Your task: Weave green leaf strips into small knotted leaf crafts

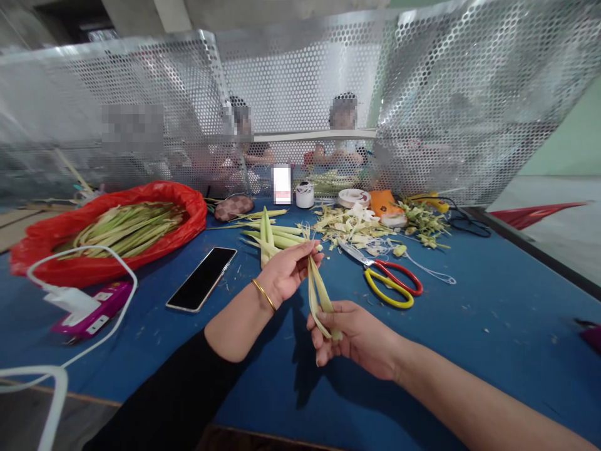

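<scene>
Both my hands hold one folded pale green palm leaf strip [318, 294] above the blue table [493, 300]. My left hand [287, 270], with a gold bangle at the wrist, pinches the strip's upper end. My right hand [357, 335] is closed round its lower looped end. Just beyond my left hand lies a small bunch of cut leaf strips [272, 237]. Red and yellow handled scissors [387, 279] lie to the right of the strip.
A red plastic bag [70, 266] full of leaf strips sits at the left. A black phone [201, 279], a purple power strip [91, 312] with a white charger and cable, leaf trimmings [357, 227], tape rolls and a perforated metal screen [300, 94] are around. People sit behind the screen.
</scene>
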{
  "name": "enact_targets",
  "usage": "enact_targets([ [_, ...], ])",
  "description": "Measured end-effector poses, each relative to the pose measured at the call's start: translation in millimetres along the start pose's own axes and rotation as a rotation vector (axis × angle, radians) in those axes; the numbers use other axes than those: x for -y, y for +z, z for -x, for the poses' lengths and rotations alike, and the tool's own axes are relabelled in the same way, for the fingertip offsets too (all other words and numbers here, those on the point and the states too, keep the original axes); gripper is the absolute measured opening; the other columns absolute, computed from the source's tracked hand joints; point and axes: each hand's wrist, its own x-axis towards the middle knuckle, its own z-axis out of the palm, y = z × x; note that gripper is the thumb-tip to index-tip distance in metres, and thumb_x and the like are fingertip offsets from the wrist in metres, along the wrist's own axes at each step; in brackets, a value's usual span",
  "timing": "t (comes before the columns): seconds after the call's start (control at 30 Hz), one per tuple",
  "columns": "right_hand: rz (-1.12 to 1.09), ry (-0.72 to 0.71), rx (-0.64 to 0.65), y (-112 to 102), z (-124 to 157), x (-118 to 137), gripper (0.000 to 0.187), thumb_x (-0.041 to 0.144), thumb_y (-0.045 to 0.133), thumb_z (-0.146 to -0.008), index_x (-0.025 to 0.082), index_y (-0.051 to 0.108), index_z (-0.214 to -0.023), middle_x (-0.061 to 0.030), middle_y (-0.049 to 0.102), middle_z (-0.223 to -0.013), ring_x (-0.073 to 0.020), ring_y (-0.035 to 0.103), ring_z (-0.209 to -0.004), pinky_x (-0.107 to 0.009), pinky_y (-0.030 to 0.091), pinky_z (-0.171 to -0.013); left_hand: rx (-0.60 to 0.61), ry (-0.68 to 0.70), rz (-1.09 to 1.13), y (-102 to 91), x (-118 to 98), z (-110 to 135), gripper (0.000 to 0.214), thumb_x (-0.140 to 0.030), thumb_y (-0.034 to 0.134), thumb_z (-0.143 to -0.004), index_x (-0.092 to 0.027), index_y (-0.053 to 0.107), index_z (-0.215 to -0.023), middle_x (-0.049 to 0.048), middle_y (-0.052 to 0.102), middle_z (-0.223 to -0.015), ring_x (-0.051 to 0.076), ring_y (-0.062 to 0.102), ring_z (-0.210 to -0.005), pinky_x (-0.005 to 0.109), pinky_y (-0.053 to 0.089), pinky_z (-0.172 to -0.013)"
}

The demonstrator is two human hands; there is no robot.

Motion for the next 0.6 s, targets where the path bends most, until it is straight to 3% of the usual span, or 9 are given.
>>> enact_targets([
  [0.6,0.058,-0.047,-0.030,1.4,-0.4,-0.9,0.030,0.039,0.070,-0.075,0.010,0.066,-0.082,-0.0027,0.065,-0.061,-0.0131,0.062,-0.049,-0.027,0.048,-0.056,0.016,0.089,0.082,1.7,-3.4,2.6,0.005,-0.007,0.063,-0.083,-0.009,0.067,-0.080,0.0019,0.066,-0.061,0.007,0.060,-0.051,0.014,0.051,-0.054],
])
